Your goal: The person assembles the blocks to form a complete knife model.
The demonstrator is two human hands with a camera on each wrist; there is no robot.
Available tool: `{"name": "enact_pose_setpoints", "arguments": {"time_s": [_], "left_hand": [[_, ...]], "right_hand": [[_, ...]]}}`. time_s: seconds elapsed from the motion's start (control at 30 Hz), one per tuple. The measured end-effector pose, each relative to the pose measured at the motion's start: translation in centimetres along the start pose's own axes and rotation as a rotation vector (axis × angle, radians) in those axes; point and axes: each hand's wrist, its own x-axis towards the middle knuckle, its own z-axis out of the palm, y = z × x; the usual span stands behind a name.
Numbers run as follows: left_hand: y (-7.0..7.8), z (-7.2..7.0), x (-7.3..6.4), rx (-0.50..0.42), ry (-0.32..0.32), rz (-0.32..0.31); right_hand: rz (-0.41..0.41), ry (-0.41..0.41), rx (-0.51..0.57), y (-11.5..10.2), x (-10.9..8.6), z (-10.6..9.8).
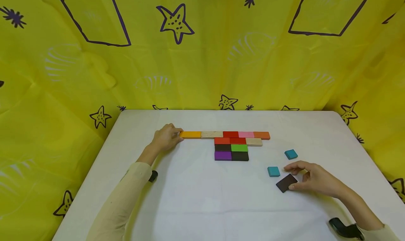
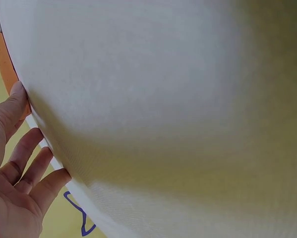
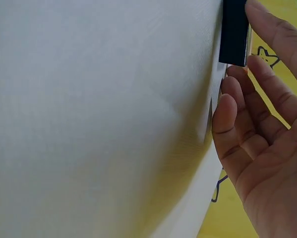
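Observation:
My left hand (image 1: pixel 167 137) is at the left end of a flat row of coloured wooden blocks. Its thumb and index finger pinch the end of the yellow-orange block (image 1: pixel 191 135), which looks orange (image 2: pixel 8 64) in the left wrist view; the other fingers spread apart on the cloth there. At the right, my right hand (image 1: pixel 317 179) holds a dark rectangular block (image 1: pixel 285 183) set at a slant. The thumb lies on its near corner and the fingertips are by its far corner. In the right wrist view this dark block (image 3: pixel 234 32) shows against the thumb, partly cut off.
Shorter rows adjoin the long one, with red, pale wood (image 1: pixel 254 142), green (image 1: pixel 239 148), purple (image 1: pixel 223 156) and black blocks. Two loose teal blocks, a nearer one (image 1: pixel 273 171) and a farther one (image 1: pixel 291 154), lie beside my right hand. A yellow patterned curtain (image 1: pixel 202 69) surrounds the white table (image 1: pixel 196 195).

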Motion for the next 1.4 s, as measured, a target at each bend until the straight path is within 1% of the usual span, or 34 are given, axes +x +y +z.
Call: {"name": "enact_pose_setpoints", "arguments": {"time_s": [0.17,0.3,0.5,0.73,0.97,1.03,1.17,1.4], "left_hand": [[0.1,-0.1,0.0,0.002,-0.001,-0.009],[0.1,-0.1,0.0,0.003,-0.005,-0.008],[0.0,0.0,0.0,0.006,0.003,-0.004],[-0.2,0.0,-0.1,0.0,0.008,0.003],[-0.1,0.1,-0.1,-0.019,0.007,0.006],[-0.1,0.1,-0.1,-0.018,0.008,0.008],[-0.1,0.2,0.0,-0.018,0.006,0.002],[-0.2,0.3,0.1,-0.018,0.01,-0.002]], "right_hand": [[-0.018,-0.059,0.04,0.3,-0.4,-0.1],[-0.02,-0.067,0.043,0.5,-0.5,0.0],[-0.077,-0.076,0.02,0.9,-0.4,0.1],[-0.132,-0.056,-0.014,0.9,-0.3,0.2],[-0.128,-0.078,0.001,0.4,0.1,0.3],[-0.14,-0.082,0.007,0.4,0.3,0.3],[-0.15,-0.049,0.023,0.1,0.9,0.3],[-0.195,0.019,0.015,-0.6,2.4,0.6]]}}
